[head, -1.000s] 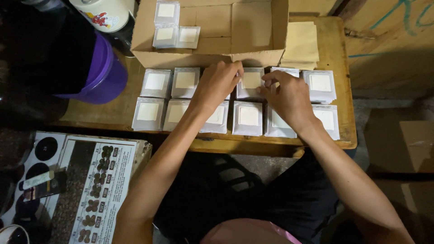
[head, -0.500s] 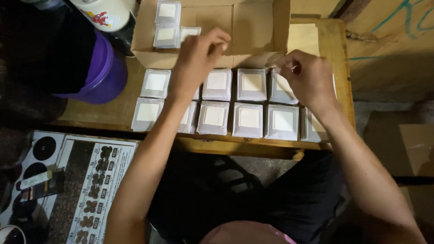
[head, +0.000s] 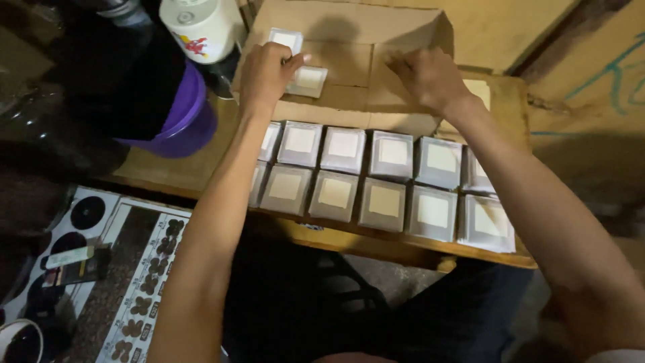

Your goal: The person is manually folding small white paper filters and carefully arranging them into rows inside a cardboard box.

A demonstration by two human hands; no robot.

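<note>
Several small grey square boxes (head: pixel 385 202) with pale label squares lie in two rows on a low wooden table (head: pixel 376 236). Behind them an open cardboard carton (head: pixel 349 60) lies with its flaps spread. My left hand (head: pixel 265 72) reaches into the carton's left side, its fingers closed on a small box (head: pixel 285 38) next to another small box (head: pixel 308 81) resting inside. My right hand (head: pixel 423 77) rests palm down on the carton's floor at the right, fingers together; nothing shows in it.
A purple bowl (head: pixel 191 124) under a dark object stands at the table's left. A white jar (head: pixel 201 27) is behind it. A printed sheet with dark circles (head: pixel 127 269) lies on the floor at lower left. A wooden panel (head: pixel 591 81) stands at the right.
Both hands have moved from the rows of boxes forward into the carton. The left hand has gone to the small boxes in its left side. The view has shifted closer.
</note>
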